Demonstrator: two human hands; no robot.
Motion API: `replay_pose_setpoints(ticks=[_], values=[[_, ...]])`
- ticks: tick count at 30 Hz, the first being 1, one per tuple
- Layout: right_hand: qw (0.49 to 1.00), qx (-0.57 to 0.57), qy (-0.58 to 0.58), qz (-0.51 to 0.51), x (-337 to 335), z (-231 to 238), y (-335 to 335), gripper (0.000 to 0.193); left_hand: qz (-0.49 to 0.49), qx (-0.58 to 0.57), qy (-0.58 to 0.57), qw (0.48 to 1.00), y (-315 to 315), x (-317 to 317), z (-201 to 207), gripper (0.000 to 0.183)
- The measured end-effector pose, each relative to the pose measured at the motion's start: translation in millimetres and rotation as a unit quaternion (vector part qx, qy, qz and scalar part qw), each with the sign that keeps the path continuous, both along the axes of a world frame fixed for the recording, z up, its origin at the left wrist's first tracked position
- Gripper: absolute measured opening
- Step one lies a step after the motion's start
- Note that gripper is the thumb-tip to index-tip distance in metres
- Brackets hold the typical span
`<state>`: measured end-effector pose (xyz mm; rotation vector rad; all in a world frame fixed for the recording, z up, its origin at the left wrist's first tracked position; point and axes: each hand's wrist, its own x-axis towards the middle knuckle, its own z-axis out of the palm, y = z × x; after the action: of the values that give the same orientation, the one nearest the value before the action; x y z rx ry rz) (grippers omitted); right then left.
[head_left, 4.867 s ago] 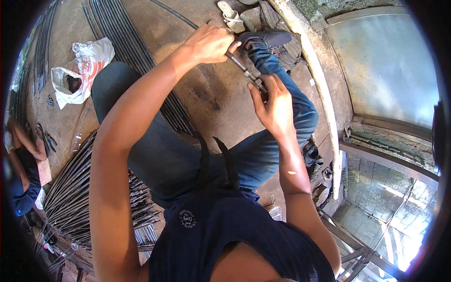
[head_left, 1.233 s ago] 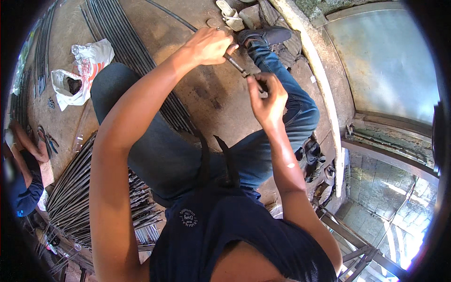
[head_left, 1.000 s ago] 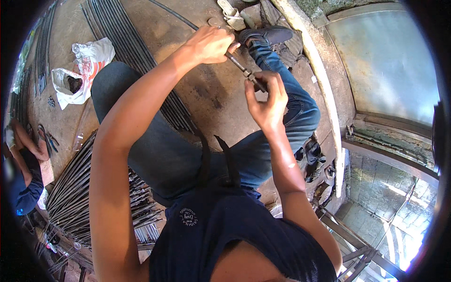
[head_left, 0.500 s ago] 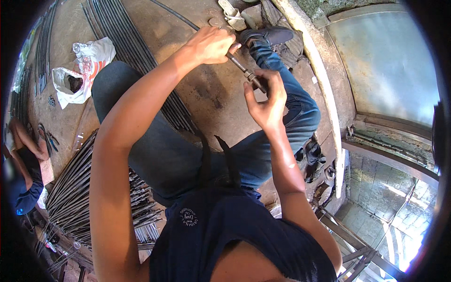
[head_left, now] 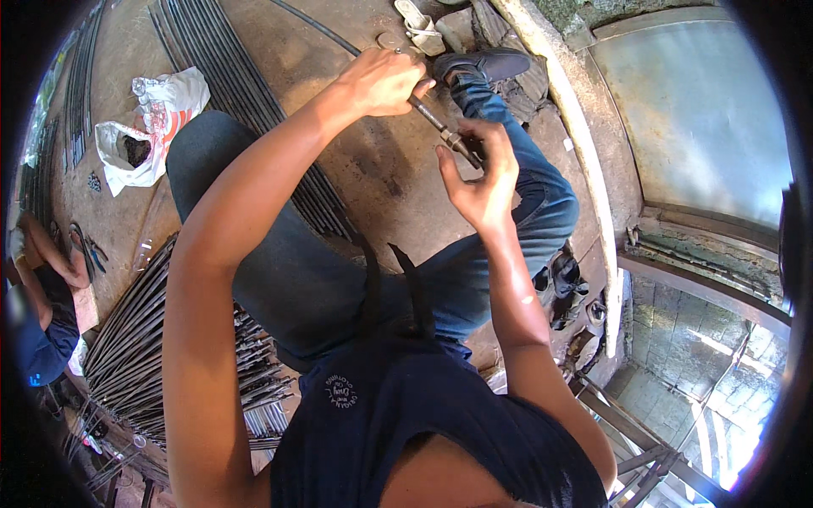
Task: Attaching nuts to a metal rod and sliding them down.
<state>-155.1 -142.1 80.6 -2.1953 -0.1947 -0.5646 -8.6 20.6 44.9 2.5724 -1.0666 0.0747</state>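
Both your hands hold one thin metal rod.
Left hand (head_left: pixel 379 82) fists the rod (head_left: pixel 434 122); right hand (head_left: pixel 481 173) pinches its lower end, open floor (head_left: pixel 373 169) beneath.

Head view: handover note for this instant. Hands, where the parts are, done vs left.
Left hand: fist closed around the upper end of a thin metal rod.
Right hand: fingertips pinching the rod's lower end, where a small fitting sits.
The rod is held in the air above the lap, slanting from upper left to lower right.
Stock: bundle of dark rods on the floor at the left, more long rods laid along the ground ahead, a white plastic bag beside them.
Done: rod in hand, fitting on its end. Left: whether the fitting is fully seated cannot be told.
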Motion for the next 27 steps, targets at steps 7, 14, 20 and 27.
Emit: replay_pose_setpoints(ticks=[7, 14, 20, 27], values=[[1.0, -0.012, 0.01, -0.01, 1.6, -2.2, 0.9, 0.02, -0.014, 0.006, 0.002, 1.0, 0.2, 1.5, -3.6, 0.027], [0.998, -0.028, 0.05, -0.001, 3.6, 3.4, 1.3, 0.029, -0.017, 0.028, 0.014, 0.999, 0.1, 3.3, -0.8, 0.026], [0.933, 0.344, 0.106, -0.003, -1.9, -2.3, -34.5, 0.015, -0.001, -0.031, -0.036, 0.999, 12.8, 8.5, 31.7, 0.027], [0.923, 0.342, 0.174, 0.013, 21.5, -34.3, -60.1, 0.013, 0.1, -0.192, -0.138, 0.967, 78.8, 6.1, 114.7, 0.046]])
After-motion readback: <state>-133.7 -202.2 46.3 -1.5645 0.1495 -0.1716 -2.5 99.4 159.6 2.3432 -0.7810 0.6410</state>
